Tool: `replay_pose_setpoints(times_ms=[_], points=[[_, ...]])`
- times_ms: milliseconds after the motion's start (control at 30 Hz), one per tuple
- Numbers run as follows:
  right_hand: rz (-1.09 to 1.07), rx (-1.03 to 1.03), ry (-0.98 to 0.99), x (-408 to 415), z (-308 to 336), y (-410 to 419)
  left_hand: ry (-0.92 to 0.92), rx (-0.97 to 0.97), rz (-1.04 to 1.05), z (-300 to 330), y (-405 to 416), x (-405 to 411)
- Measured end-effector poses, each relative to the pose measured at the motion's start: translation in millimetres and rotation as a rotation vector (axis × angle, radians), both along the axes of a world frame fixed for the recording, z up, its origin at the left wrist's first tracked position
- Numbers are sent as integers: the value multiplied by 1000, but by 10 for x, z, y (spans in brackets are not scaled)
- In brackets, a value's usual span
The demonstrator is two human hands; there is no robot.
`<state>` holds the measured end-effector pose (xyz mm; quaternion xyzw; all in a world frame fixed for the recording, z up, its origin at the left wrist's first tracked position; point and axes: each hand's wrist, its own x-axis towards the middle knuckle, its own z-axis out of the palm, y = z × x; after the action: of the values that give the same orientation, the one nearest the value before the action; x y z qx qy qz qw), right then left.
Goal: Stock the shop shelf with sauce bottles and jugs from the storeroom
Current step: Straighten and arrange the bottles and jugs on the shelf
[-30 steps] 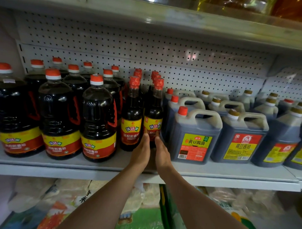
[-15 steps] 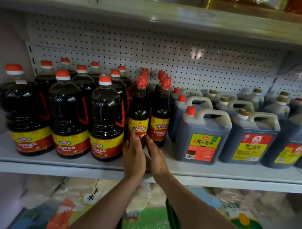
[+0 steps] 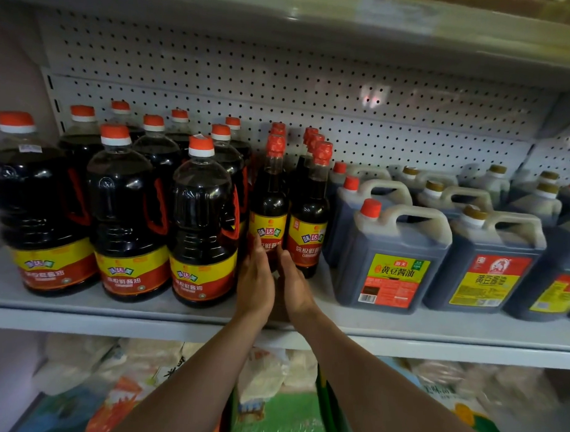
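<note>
Two rows of slim dark sauce bottles with red caps stand mid-shelf. My left hand (image 3: pixel 255 279) and my right hand (image 3: pixel 294 289) press flat against either side of the front left slim bottle (image 3: pixel 268 208), low on its yellow and red label, clasping it between them. Its neighbour, the front right slim bottle (image 3: pixel 309 216), stands just right of my right fingers. Several big round sauce bottles (image 3: pixel 202 219) with red handles fill the left of the shelf. To the right stand several square jugs (image 3: pixel 395 252) with white handles. The slim bottle's base is hidden by my hands.
All of them rest on the grey shelf board (image 3: pixel 370 319), with a bare strip along its front edge. A pegboard back wall (image 3: pixel 313 97) and an upper shelf (image 3: pixel 284 9) close the space. Bagged goods (image 3: pixel 270 419) lie on the shelf below.
Both hands have shifted left along the shelf, from the front right slim bottle beside the jugs to either side of the front left slim bottle. The view has moved closer.
</note>
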<state>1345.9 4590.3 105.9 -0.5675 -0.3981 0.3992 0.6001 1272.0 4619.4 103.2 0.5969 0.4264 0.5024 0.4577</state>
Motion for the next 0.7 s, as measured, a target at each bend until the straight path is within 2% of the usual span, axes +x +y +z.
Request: replay_pose_setpoints(times_ms=[333,467,567,633,700], points=[[-18,-42,25,-3,20,80,-12,22,34,-34,82,52],[-31,-33,9,1,61,12,45,45,44,-29,64,40],[-194,38,-11,11,64,-156,15,84,76,-52,-39,13],[-375,121,-49,69,60,-278,83,118,88,-63,-130,24],[-465,181,-84,148,66,-353,145,141,7,-63,-179,91]])
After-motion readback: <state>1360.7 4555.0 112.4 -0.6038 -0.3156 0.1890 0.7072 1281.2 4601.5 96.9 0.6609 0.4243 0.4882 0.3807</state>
